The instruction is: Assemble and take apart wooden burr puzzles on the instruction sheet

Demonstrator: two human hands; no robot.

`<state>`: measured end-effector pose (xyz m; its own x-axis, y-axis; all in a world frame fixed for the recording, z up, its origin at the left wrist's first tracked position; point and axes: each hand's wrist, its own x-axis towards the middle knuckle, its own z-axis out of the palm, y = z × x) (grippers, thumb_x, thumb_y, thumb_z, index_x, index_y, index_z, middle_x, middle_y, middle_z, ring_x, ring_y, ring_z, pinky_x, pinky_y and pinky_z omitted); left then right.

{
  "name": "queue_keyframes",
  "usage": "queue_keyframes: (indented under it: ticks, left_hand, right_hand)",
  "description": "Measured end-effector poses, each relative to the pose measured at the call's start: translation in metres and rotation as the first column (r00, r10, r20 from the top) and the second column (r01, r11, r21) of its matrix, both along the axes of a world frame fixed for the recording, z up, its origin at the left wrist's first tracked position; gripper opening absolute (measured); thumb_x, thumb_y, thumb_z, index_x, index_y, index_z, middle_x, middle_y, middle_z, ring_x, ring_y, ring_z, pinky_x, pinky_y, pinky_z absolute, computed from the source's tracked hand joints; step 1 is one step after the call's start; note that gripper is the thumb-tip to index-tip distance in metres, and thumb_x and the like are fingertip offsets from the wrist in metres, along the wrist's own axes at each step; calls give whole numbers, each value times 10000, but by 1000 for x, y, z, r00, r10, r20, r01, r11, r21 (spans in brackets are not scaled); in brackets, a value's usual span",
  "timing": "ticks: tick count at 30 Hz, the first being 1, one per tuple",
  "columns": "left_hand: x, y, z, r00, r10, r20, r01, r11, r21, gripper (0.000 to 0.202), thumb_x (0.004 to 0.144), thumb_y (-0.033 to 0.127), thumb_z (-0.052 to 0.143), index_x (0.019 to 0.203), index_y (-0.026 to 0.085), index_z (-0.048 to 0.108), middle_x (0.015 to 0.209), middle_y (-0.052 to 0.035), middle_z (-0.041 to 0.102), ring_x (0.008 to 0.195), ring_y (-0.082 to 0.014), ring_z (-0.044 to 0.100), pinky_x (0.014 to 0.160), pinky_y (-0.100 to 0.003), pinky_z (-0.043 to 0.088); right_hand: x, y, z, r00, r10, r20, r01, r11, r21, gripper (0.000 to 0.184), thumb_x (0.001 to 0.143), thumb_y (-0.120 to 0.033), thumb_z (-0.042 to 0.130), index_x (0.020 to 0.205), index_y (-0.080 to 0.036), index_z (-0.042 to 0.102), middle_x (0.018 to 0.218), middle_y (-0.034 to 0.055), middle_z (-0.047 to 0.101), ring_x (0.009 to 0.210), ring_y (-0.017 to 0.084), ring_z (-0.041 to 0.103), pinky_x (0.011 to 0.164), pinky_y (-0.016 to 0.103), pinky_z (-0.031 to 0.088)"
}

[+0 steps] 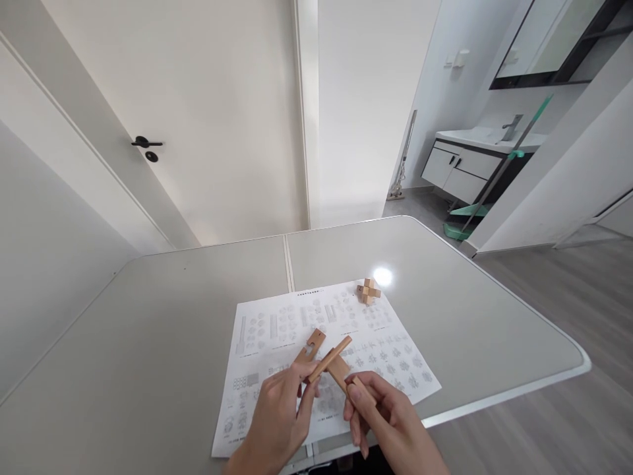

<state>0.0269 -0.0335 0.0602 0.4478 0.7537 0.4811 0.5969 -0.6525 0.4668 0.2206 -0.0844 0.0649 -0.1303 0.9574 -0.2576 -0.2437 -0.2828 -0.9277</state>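
Note:
My left hand is closed, pinching a slim wooden stick that points up and to the right. Just beyond its fingers is a flat wooden piece with a notch; whether the hand touches it I cannot tell. My right hand is closed on a flat wooden puzzle piece, which passes under the stick. Another bit of wood shows at the right thumb, partly hidden by the fingers. Below both hands lies a white printed instruction sheet covered in small diagrams.
An assembled wooden burr puzzle sits on the sheet's far right corner. The grey table has a seam and a metal-edged rim. Beyond it are a closed door, a washbasin cabinet and a green broom with dustpan.

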Motion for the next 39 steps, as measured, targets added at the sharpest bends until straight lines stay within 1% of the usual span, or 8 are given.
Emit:
queue_keyframes:
  ticks: [6,10,13,16,20,24,32,39]
  left_hand:
    - [5,-11,3,998,-60,-5,60,996,64,117,1013,123,489,1019,234,525,714,17,718,560,-160,702,584,-261,564]
    - [7,-16,4,1000,17,11,-18,995,99,102,1006,127,505,1007,227,525,806,-29,760,629,-180,731,595,-275,566]
    - [7,-18,4,1000,31,-5,-30,995,90,117,995,112,509,999,229,524,798,-26,759,626,-182,725,602,-286,567]
    - [6,-19,4,999,26,-34,-23,996,87,109,1005,125,498,1029,227,529,784,-24,752,620,-184,717,613,-293,570]
    - [7,-20,5,998,12,-64,-8,998,63,129,1024,137,474,1098,222,537,806,-36,757,640,-189,727,634,-297,578]
    - [7,-19,5,998,0,-66,4,998,60,116,1025,144,475,1086,226,529,801,-22,755,642,-191,729,639,-307,587]
    - [9,-19,5,997,35,-71,-29,995,93,164,990,102,492,1090,226,529,787,-17,745,631,-193,734,602,-291,581]
    - [2,-13,5,997,-12,-74,12,1000,-1,127,1052,215,451,1144,240,536,846,-29,768,651,-198,745,653,-303,599]
  right_hand:
    - [-17,-2,-1,995,-87,-37,88,996,25,504,930,-690,611,852,-192,616,672,-4,616,488,132,571,476,263,523]
    - [-18,0,4,998,-55,-37,57,997,47,494,935,-681,611,869,-192,623,685,-4,614,503,134,576,469,253,517]
    - [-18,0,5,998,-49,-41,52,997,59,482,937,-677,611,898,-197,620,728,-5,617,509,131,583,471,253,518]
    - [-18,-2,3,997,-59,-52,62,997,52,486,936,-686,603,912,-200,612,753,-5,612,507,127,577,465,251,512]
    - [-14,-3,2,1000,-12,-20,13,999,46,506,938,-705,580,932,-201,614,753,-6,603,509,126,567,479,256,510]
    - [-12,-3,2,1000,11,-14,-10,999,48,501,961,-693,553,908,-198,603,749,-5,600,523,127,570,507,262,521]
    - [-16,-3,0,999,-26,-36,27,999,43,509,927,-716,585,907,-208,605,722,-14,593,504,138,575,483,265,516]
    - [-19,-2,1,995,-84,-45,85,996,33,536,902,-736,602,952,-204,638,702,-22,594,472,128,552,446,251,495]
